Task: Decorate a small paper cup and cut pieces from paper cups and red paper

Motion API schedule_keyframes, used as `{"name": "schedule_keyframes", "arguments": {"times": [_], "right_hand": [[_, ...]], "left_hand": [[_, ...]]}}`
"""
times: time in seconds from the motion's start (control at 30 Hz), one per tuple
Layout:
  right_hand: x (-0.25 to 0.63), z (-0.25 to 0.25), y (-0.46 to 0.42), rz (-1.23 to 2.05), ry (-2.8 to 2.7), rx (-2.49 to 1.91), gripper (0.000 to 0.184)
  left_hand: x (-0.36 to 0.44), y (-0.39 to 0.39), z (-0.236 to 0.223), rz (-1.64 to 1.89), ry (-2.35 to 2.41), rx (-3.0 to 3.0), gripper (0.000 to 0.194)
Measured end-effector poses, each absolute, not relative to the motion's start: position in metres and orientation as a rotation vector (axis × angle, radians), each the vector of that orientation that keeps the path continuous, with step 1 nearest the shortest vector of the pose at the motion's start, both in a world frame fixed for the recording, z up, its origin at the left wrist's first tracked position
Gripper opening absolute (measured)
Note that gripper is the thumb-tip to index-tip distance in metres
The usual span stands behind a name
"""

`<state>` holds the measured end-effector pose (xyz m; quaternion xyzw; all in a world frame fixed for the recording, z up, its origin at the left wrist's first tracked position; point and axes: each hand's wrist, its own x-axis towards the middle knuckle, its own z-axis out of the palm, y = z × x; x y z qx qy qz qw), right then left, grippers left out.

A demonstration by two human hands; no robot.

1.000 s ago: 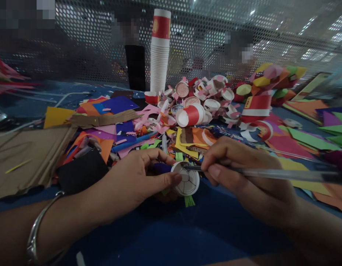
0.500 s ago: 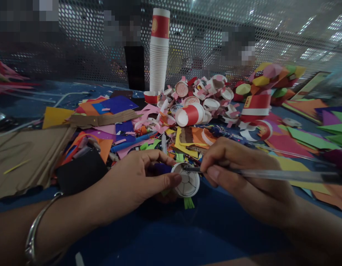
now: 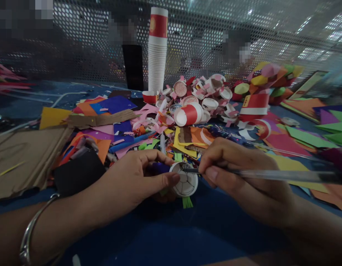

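Between the thumb and fingers of my left hand (image 3: 144, 177) is a small round paper cup bottom (image 3: 187, 184), its white face tilted toward me. Dark lines divide that face like a turtle-shell or wheel pattern, and green fringed paper tabs (image 3: 187, 202) stick out above and below it. My right hand (image 3: 239, 177) pinches a pen (image 3: 273, 174) with a clear barrel. The pen's tip touches the upper part of the white face, where dark marks show. Some fingers of my left hand are hidden behind the cup piece.
A tall stack of paper cups (image 3: 157, 55) stands at the back beside a black upright object (image 3: 133, 66). Cut cup pieces (image 3: 187, 114) are heaped mid-table. Brown paper (image 3: 27, 159) and black paper (image 3: 79, 171) lie left, coloured sheets (image 3: 311, 136) right. A perforated metal screen (image 3: 187, 44) rises behind.
The view has shifted slightly, so everything sits a little further left. The dark marks near the pen tip look slightly fuller. Both hands keep their holds.
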<state>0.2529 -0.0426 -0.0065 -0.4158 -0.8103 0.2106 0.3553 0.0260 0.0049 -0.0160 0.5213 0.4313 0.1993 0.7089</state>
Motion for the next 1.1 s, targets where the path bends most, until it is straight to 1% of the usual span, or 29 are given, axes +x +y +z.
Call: {"name": "schedule_keyframes", "arguments": {"times": [0.2, 0.4, 0.7, 0.93, 1.1], "right_hand": [[0.2527, -0.0062, -0.043, 0.545, -2.096, -1.072, 0.015], [0.2542, -0.0076, -0.0412, 0.534, -2.077, -1.075, 0.014], [0.2549, -0.0063, -0.041, 0.521, -2.08, -1.071, 0.014], [0.2567, -0.0066, -0.0408, 0.514, -2.074, -1.093, 0.016], [0.256, -0.0061, -0.0401, 0.482, -2.059, -1.105, 0.017]], "left_hand": [[0.0265, 0.0057, -0.0169, 0.451, 0.967, 1.205, 0.026], [0.0277, 0.0065, -0.0168, 0.461, 0.948, 1.222, 0.025], [0.026, 0.006, -0.0184, 0.477, 0.924, 1.186, 0.033], [0.0272, 0.0065, -0.0191, 0.476, 0.932, 1.188, 0.03], [0.0274, 0.0058, -0.0179, 0.476, 0.913, 1.181, 0.032]]}}
